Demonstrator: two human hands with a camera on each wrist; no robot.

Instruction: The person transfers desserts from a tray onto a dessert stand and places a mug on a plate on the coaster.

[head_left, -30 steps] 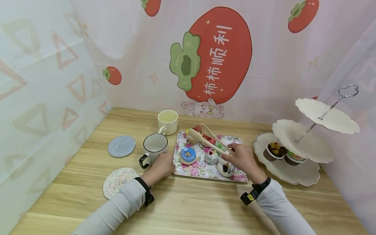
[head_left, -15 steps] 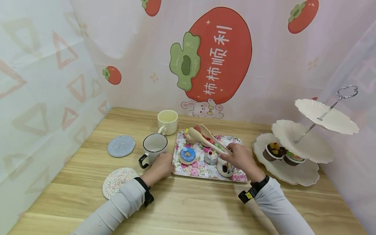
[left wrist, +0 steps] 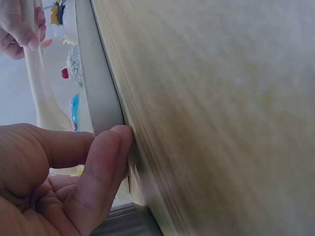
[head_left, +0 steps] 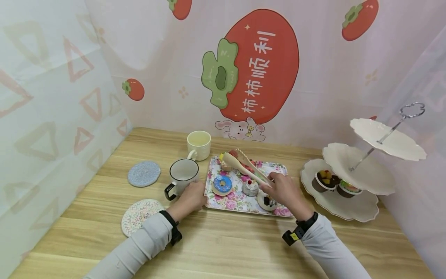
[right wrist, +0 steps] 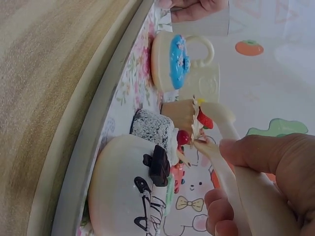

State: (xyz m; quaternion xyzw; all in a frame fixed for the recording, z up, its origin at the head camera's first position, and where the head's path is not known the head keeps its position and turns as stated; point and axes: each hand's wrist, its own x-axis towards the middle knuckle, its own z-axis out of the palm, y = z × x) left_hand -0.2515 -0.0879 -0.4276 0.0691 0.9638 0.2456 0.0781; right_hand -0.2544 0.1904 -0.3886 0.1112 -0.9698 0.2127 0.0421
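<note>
My right hand (head_left: 283,190) grips a pair of cream tongs (head_left: 240,164) above the floral tray (head_left: 233,205). The tong tips stand about a cupcake with fruit on top (head_left: 226,166) at the tray's back left; in the right wrist view they are close to its topping, contact hard to tell. My left hand (head_left: 191,197) pinches the tray's front left corner, thumb and fingertips at its rim (left wrist: 101,83). Also on the tray lie a blue-iced donut (head_left: 223,185), a small cake with a cherry (head_left: 250,187) and a white donut with chocolate (head_left: 266,201).
A white mug with black rim (head_left: 184,174) stands beside my left hand, a cream mug (head_left: 199,145) behind it. Two round coasters, blue (head_left: 144,173) and patterned (head_left: 136,219), lie left. A tiered stand (head_left: 348,207) at right bears two cupcakes (head_left: 325,181).
My right hand has shifted slightly, and the tongs' arms sit a little closer together around the fruit-topped cupcake. My left hand stays at the tray corner.
</note>
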